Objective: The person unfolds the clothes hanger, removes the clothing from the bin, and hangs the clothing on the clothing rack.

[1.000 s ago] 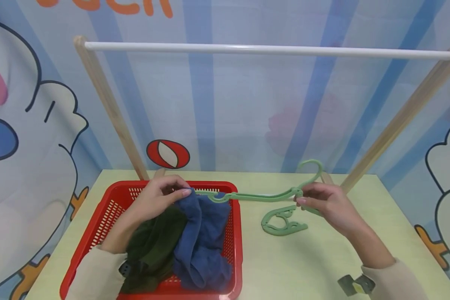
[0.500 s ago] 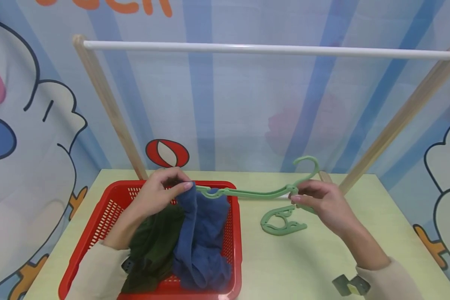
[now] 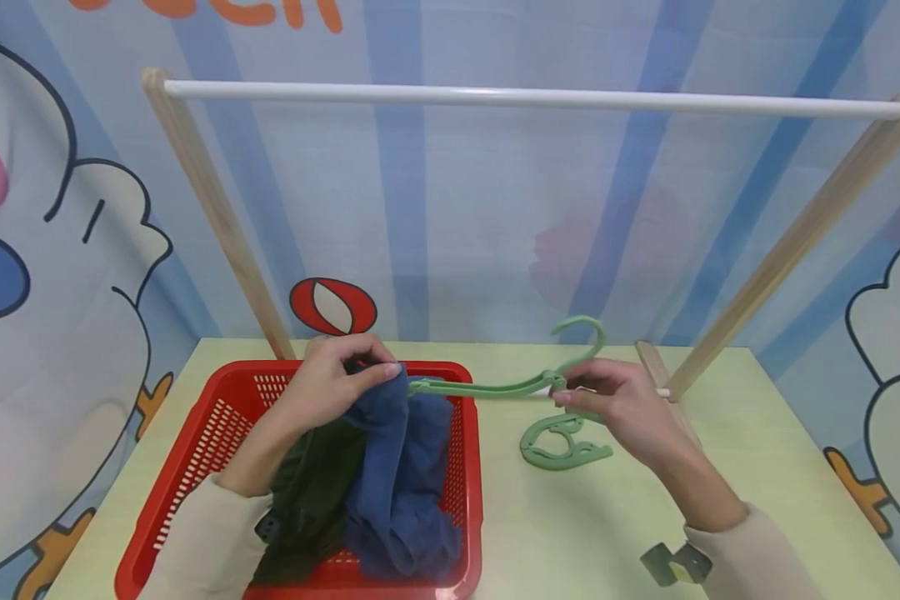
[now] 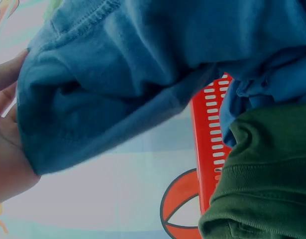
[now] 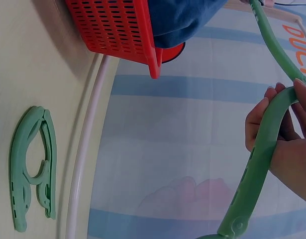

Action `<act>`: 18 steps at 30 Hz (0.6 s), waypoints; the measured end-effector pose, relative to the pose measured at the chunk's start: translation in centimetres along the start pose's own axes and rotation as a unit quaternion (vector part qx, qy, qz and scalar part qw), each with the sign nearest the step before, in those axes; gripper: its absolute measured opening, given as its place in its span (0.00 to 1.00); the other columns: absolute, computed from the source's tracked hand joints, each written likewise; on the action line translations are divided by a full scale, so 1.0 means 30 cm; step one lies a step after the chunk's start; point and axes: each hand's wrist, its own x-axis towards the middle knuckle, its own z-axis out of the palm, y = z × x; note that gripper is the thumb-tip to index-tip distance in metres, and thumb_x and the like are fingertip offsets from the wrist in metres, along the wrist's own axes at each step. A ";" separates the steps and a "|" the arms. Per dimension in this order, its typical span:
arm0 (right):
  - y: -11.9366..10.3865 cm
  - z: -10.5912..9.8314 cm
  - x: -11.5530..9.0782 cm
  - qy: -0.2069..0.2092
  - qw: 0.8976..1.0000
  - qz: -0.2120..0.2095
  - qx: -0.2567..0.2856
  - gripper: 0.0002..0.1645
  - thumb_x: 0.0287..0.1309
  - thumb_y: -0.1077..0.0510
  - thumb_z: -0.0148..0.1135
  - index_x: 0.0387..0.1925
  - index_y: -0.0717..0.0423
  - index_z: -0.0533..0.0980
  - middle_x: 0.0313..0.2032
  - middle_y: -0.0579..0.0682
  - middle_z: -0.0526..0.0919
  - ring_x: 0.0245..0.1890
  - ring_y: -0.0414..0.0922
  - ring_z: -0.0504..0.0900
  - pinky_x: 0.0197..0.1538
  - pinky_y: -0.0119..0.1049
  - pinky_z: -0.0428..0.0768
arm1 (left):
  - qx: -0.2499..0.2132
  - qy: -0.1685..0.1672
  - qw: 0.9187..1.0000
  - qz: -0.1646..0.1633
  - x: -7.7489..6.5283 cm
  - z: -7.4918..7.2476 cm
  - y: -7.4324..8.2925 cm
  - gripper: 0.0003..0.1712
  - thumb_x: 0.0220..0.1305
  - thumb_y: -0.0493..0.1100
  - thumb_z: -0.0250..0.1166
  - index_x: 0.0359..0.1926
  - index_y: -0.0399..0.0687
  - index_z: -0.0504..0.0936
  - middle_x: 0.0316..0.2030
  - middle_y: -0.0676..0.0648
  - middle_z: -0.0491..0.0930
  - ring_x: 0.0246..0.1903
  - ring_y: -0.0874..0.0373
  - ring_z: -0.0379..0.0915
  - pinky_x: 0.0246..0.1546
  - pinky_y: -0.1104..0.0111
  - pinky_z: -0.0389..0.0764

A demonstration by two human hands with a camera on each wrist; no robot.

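Observation:
My left hand point(image 3: 341, 379) pinches the top edge of a blue garment point(image 3: 390, 467), lifting part of it above the red basket point(image 3: 474, 475). Its lower folds still lie in the basket; whether it is a shirt or something else, I cannot tell. A green clothes hanger point(image 3: 487, 389) is held near its middle, below the hook, by my right hand point(image 3: 615, 408). The hanger's left end disappears in or behind the blue cloth beside my left fingertips. In the right wrist view, fingers and thumb close round the hanger point(image 5: 259, 144), whose other arm slants down.
A dark green garment point(image 3: 318, 483) lies in the basket, left of the blue one. Right of the basket, a second, folded green hanger point(image 3: 566, 460) is on the table point(image 3: 570, 542). Behind stands a rack with a white rail point(image 3: 525, 97) and wooden posts point(image 3: 787, 250).
My right hand has moved left with the hanger, and the hanger's left end, visible before, is now hidden by the blue garment. My left hand has shifted slightly right with the cloth.

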 end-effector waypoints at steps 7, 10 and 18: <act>-0.006 0.037 0.015 -0.013 1.000 0.002 0.008 0.12 0.51 0.68 0.62 0.38 0.73 0.75 0.31 0.48 0.81 0.31 0.42 0.80 0.34 0.36 0.79 | -0.025 -0.016 1.000 -0.006 0.009 0.026 0.012 0.02 0.58 0.37 0.64 0.31 0.43 0.82 0.28 0.51 0.79 0.28 0.57 0.71 0.31 0.63 0.75; -0.007 0.050 0.020 -0.015 1.000 0.003 0.009 0.12 0.51 0.68 0.62 0.38 0.72 0.76 0.30 0.49 0.81 0.31 0.42 0.80 0.34 0.36 0.79 | -0.019 -0.011 1.000 -0.002 0.015 0.037 0.015 0.02 0.57 0.37 0.64 0.31 0.44 0.82 0.28 0.51 0.79 0.27 0.57 0.70 0.30 0.63 0.75; -0.016 0.083 0.034 -0.026 0.999 0.012 0.023 0.13 0.51 0.68 0.63 0.39 0.74 0.75 0.32 0.53 0.80 0.31 0.43 0.80 0.36 0.37 0.79 | -0.010 -0.018 1.000 0.005 0.034 0.067 0.030 0.02 0.57 0.37 0.64 0.31 0.44 0.83 0.28 0.51 0.79 0.28 0.58 0.70 0.30 0.66 0.75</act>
